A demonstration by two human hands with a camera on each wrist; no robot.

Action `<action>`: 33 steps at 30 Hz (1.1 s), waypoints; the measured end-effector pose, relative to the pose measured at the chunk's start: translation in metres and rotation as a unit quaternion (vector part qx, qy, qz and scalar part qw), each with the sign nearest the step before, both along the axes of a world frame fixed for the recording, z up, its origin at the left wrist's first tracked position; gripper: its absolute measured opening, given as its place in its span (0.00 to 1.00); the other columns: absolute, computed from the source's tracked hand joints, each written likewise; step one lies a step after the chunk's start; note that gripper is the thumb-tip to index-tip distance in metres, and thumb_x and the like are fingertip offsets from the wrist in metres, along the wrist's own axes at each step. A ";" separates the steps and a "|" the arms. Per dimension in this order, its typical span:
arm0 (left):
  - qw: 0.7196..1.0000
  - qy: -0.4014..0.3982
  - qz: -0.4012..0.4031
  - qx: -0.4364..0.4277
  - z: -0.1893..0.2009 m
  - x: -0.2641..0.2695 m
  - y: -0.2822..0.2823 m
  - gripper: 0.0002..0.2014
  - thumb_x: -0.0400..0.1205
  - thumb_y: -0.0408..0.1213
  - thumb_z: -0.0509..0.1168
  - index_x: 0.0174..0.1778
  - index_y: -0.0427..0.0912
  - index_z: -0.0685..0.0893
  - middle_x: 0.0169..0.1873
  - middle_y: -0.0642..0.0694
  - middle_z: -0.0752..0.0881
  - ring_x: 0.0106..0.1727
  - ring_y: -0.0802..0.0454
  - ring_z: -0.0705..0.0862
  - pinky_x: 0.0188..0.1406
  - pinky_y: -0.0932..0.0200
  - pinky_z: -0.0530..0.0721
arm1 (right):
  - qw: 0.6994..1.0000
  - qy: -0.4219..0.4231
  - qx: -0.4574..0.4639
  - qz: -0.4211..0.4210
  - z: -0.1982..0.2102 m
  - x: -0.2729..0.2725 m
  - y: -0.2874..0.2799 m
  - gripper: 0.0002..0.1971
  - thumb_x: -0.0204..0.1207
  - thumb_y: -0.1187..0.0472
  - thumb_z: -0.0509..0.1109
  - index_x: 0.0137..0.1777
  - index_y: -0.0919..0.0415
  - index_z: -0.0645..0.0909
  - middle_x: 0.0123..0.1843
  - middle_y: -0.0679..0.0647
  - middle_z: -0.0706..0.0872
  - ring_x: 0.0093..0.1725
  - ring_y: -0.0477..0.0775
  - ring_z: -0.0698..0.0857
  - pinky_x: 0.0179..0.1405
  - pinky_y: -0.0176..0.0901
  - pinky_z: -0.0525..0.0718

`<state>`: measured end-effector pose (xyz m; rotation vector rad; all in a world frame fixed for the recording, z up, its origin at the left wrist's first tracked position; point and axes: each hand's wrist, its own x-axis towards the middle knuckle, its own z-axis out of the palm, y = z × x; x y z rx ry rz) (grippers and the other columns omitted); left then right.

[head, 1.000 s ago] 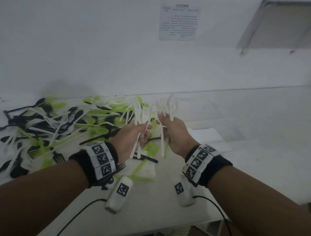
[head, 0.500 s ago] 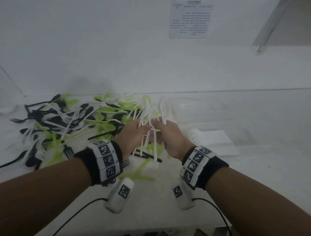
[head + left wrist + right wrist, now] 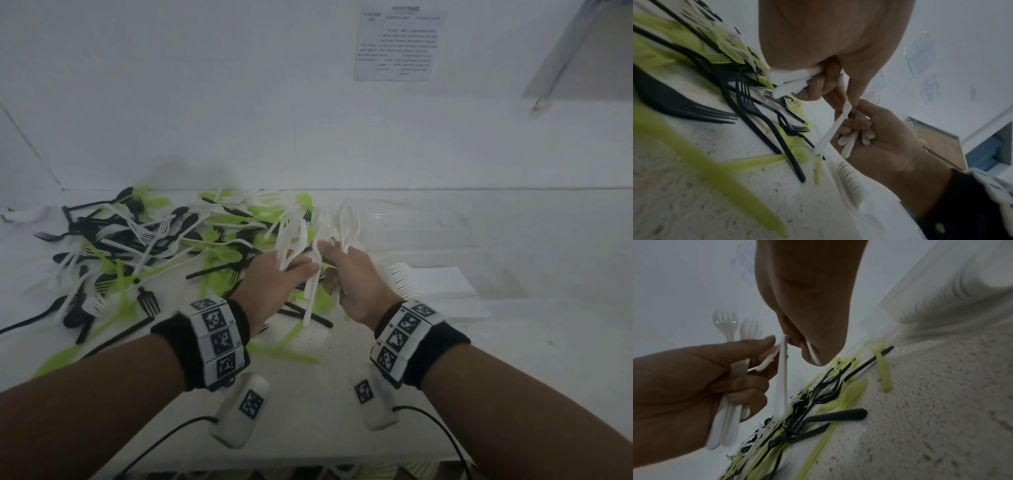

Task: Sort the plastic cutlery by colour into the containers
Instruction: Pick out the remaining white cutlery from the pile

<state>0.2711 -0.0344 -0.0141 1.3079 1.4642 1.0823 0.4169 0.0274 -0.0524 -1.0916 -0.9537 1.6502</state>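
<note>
Both hands meet above the worktop (image 3: 325,394), just right of the mixed cutlery pile (image 3: 144,250), and each is closed round white cutlery. The left hand (image 3: 274,284) grips a fan of white forks and spoons (image 3: 291,236), thumb across the handles; the heads point up and away from the person and the handle ends hang down below the palm. The right hand (image 3: 356,284) holds its own bunch of white pieces (image 3: 349,222), fingers curled round the handles; the left wrist view shows the rounded handle ends (image 3: 857,139) protruding below those fingers.

One long white handle (image 3: 782,378) hangs between the two hands, nearly upright, its lower end just above the black forks (image 3: 818,395) on the worktop. Its upper end sits where both hands' fingertips converge. Which hand carries its weight cannot be told.

Relative to the mixed cutlery pile, the clear container (image 3: 428,246) lies to the right, against the back wall, on the far side of the right hand. A stack of white cutlery (image 3: 407,281) lies just beside the right wrist, on the same side. The right hand is therefore the nearer hand to the container.

Judgement: the step in hand is merging the white pieces into one bunch. The coming move probably runs rightward from the pile, with the long axes of the handles kept parallel so the bunch drops in cleanly. Green and black pieces remain unsorted in the pile.
</note>
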 end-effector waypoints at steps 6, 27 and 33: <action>0.999 -0.023 0.004 -0.027 -0.004 -0.004 0.001 0.04 0.82 0.33 0.75 0.49 0.38 0.93 0.35 0.50 0.90 0.27 0.65 0.82 0.25 0.73 0.75 | 1.000 -0.001 0.005 0.005 0.001 0.002 -0.003 0.18 0.86 0.56 0.72 0.63 0.72 0.84 0.48 0.63 0.84 0.29 0.51 0.74 0.24 0.41 0.73; 0.962 -0.177 -0.086 -0.191 -0.001 -0.023 -0.009 0.06 0.88 0.34 0.66 0.55 0.38 0.87 0.34 0.49 0.82 0.23 0.59 0.68 0.26 0.63 0.64 | 0.994 0.092 -0.050 0.016 0.015 -0.015 0.000 0.11 0.86 0.56 0.72 0.57 0.65 0.79 0.36 0.56 0.87 0.28 0.55 0.85 0.36 0.53 0.87; 0.959 -0.205 0.056 -0.188 -0.009 -0.038 0.000 0.11 0.88 0.41 0.57 0.55 0.39 0.81 0.34 0.48 0.82 0.23 0.56 0.64 0.25 0.60 0.63 | 0.990 0.083 -0.049 -0.107 0.011 -0.007 0.010 0.03 0.87 0.59 0.71 0.54 0.57 0.81 0.42 0.54 0.90 0.21 0.45 0.71 0.20 0.39 0.74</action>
